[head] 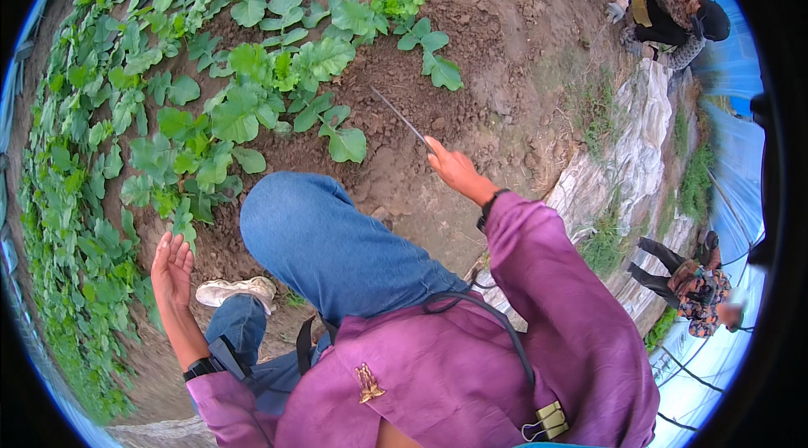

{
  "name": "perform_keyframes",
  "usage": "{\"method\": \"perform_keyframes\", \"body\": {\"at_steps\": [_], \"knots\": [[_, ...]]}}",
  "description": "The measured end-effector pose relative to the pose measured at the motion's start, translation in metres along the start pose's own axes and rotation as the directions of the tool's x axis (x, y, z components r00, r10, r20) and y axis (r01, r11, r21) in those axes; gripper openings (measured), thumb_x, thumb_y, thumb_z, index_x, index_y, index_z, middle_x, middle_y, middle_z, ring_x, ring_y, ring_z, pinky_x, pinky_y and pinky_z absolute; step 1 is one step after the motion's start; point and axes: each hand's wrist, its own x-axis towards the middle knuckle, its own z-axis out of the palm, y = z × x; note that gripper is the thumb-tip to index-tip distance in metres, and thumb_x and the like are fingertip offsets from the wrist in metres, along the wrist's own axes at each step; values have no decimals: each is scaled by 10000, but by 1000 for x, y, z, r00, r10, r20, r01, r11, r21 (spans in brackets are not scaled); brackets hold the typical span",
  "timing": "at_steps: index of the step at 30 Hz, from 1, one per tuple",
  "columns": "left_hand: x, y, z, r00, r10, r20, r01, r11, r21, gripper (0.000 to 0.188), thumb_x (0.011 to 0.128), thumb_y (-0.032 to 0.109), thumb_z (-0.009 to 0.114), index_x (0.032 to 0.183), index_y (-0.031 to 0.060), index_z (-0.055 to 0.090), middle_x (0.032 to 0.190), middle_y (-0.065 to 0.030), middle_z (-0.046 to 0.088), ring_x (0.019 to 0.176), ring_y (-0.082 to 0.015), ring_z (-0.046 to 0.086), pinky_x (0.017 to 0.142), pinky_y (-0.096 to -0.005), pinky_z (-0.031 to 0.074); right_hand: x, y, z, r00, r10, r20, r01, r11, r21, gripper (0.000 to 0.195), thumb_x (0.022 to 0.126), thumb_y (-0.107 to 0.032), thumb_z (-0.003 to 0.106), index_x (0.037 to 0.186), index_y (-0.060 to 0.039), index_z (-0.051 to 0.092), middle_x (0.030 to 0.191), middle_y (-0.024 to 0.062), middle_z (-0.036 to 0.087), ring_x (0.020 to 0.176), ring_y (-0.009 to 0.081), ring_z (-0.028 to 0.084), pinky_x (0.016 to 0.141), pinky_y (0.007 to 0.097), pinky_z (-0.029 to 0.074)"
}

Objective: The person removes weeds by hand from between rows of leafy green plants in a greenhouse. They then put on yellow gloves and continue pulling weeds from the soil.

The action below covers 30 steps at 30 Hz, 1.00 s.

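My right hand [456, 165] grips a thin, straight metal tool [399, 112], its far end pointing up and left over loose brown soil [404, 79]. Whether it is a blade or a rod, I cannot tell. On the left, my left hand [172, 265] is raised palm up, with no object in it and its fingers a little apart. Just above its fingertips hangs a leaf of a broad-leaved green plant [214, 164]. Another leafy plant [278, 76], with lobed leaves, grows between the tool and the denser foliage.
Dense leafy rows [82, 195] fill the left side. A crumpled white plastic sheet [631, 126] runs along the right, beside grass [603, 246] and blue plastic film [735, 176]. One person [675, 12] crouches at upper right; another person [694, 284] stands at lower right.
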Motion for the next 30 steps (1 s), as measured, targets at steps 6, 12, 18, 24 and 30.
{"method": "perform_keyframes", "body": {"at_steps": [6,12,18,24,30], "knots": [[5,-7,0,1000,-8,2,8,1000,-3,362,904,196,570,1225,43,499,1077,-92,629,880,-165,638,770,-294,539,-62,39,9,995,88,39,-89,996,26,494,912,-351,434,1383,-261,315,833,247,619,818,457,580,740,515,444],[6,-8,-9,1000,-5,21,5,1000,-3,375,909,200,563,1242,43,489,1086,-92,625,884,-170,637,777,-301,538,-63,32,-12,995,104,4,-104,992,68,482,894,-393,448,1350,-248,389,860,220,629,848,434,591,754,495,451],[6,-11,-17,1000,-10,10,10,1000,5,415,919,222,550,1281,41,461,1143,-85,600,938,-163,615,822,-302,515,-41,24,13,994,68,-87,-52,984,167,483,898,-386,444,1351,-228,392,867,226,628,870,410,593,761,480,443],[12,-11,-23,1000,-12,12,12,999,43,435,921,237,548,1298,42,450,1166,-79,589,963,-151,599,849,-296,499,-40,-3,8,991,134,9,-134,982,130,487,911,-386,428,1372,-248,360,806,230,615,804,418,591,715,492,440],[19,-6,-13,998,-7,55,4,999,54,420,920,223,550,1291,46,463,1169,-80,587,966,-150,599,859,-295,495,-51,12,24,998,21,-54,-14,990,137,493,901,-373,450,1373,-266,357,790,220,618,773,425,591,709,506,449]]}}
